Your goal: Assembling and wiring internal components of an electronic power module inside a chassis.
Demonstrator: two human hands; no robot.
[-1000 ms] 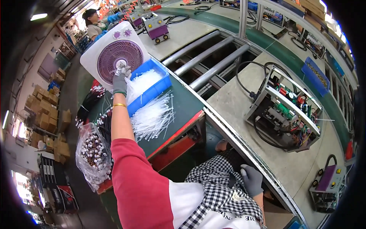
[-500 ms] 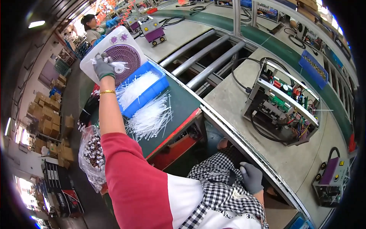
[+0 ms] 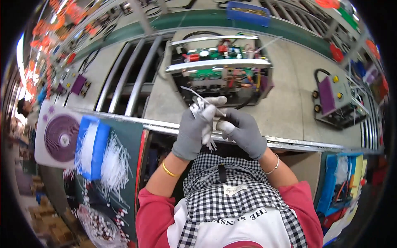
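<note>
Both hands wear grey gloves and meet in front of my chest. My left hand (image 3: 195, 130) grips a small bunch of white cable ties (image 3: 199, 105) that sticks up and out from the fist. My right hand (image 3: 244, 131) touches the same bunch from the right, pinching one tie. Just beyond them, on the grey conveyor surface (image 3: 285, 111), stands an open metal chassis (image 3: 221, 66) with green circuit boards and wiring inside.
At my left are a blue tray (image 3: 92, 144) of white ties, loose ties (image 3: 113, 165) on a green mat, a white fan unit (image 3: 58, 136) and a bag of small parts (image 3: 99, 227). A purple-topped box (image 3: 337, 99) sits right. Another person (image 3: 22, 108) works far left.
My left hand left the fan unit and tray at the left and came to my chest with a bunch of ties. My right hand rose to meet it. My view swung toward the chassis.
</note>
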